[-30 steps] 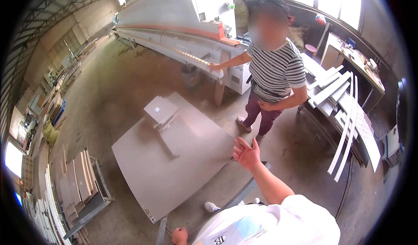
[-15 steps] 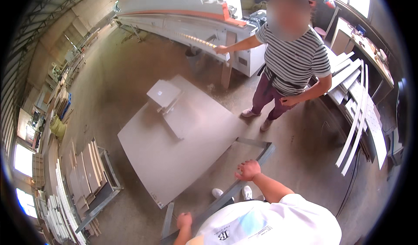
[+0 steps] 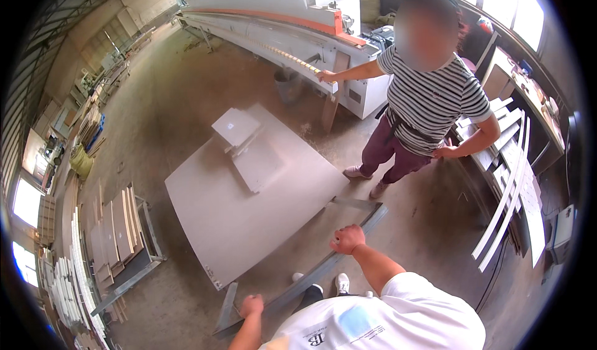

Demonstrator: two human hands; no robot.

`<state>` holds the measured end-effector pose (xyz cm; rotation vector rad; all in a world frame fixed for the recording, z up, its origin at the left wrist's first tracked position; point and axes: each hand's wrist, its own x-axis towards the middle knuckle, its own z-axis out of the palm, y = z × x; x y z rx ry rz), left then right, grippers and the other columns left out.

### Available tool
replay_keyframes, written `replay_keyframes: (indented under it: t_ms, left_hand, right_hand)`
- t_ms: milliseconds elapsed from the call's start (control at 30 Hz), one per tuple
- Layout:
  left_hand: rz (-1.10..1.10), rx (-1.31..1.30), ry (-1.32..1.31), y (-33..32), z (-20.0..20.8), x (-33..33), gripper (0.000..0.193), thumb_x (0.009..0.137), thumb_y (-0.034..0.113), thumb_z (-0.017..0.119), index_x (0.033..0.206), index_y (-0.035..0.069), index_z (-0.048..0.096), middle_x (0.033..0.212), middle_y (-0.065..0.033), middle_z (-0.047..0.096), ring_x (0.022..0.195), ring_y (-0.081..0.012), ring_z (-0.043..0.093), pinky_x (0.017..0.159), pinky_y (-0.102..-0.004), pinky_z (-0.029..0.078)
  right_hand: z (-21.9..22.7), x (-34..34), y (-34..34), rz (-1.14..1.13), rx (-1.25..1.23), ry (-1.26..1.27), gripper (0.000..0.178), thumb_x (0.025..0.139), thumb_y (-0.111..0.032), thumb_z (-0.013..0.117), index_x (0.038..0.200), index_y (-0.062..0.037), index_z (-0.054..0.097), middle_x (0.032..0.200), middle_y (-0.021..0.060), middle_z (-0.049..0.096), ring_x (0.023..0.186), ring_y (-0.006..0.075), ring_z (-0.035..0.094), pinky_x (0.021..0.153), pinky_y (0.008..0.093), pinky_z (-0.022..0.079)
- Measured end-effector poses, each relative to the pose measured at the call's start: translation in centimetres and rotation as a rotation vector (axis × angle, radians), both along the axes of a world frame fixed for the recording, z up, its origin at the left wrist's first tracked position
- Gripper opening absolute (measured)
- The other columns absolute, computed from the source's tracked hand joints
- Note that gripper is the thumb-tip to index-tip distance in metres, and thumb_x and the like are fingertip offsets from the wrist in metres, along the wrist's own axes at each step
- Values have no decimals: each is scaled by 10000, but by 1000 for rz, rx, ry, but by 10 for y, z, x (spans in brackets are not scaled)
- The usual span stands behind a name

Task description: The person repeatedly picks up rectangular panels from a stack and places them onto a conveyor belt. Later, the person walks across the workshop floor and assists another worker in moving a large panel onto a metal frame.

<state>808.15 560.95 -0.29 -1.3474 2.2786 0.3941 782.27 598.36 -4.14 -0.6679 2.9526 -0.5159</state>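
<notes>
A grey metal frame (image 3: 297,297) with a long bar crosses in front of my body, at the near side of a large pale board (image 3: 261,225). My right hand (image 3: 348,239) is curled over the far part of the bar. A tiny pale spot shows at its fingers, too small to name. Near the bar's left end, my left hand (image 3: 252,305) is closed in a fist. Whether either hand grips the bar is hidden. Smaller pale panels (image 3: 237,128) lie stacked on the large board, some at an angle.
A co-worker (image 3: 429,107) in a striped shirt stands beyond the board, one hand on a long white machine (image 3: 273,27). White strips (image 3: 504,194) jut out from a pile at right. A rack of boards (image 3: 121,232) stands at left. A bucket (image 3: 287,86) sits by the machine.
My view has shifted slightly, and both my hands sit a little farther left in the picture. The co-worker's free hand has moved to the hip. The panel stack looks unchanged.
</notes>
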Motion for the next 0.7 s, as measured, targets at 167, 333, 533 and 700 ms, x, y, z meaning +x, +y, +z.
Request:
replay_keyframes:
  t_ms: [167,333,533,700]
  left_hand:
    - [-32,-47,62,4,-3,-7,414,878,437,554,1042,131,780,1125,-169,741,1068,-383,698,891,-503,545]
    - [-37,-72,101,8,2,-14,405,877,430,548,1013,125,778,1113,-171,740,1056,-396,695,869,-503,548]
    - [-52,-72,123,7,4,-15,410,878,434,547,1019,124,777,1112,-165,743,1055,-398,694,871,-500,548]
    - [-56,-63,107,6,0,-16,403,873,433,554,1018,131,778,1103,-160,746,1040,-391,697,865,-501,543]
  right_hand:
    - [-12,-12,1,8,4,17,350,818,-482,634,707,-155,687,749,68,715,799,298,686,795,453,513]
    - [-13,-19,-2,-1,45,32,369,818,-500,629,700,-156,692,748,73,714,802,304,685,784,458,509]
    - [-2,-23,-5,13,38,21,380,821,-500,626,678,-153,686,719,76,704,765,309,680,769,462,508]
    - [-3,-21,-2,-9,33,27,382,828,-500,624,683,-151,682,727,74,705,774,304,679,777,460,508]
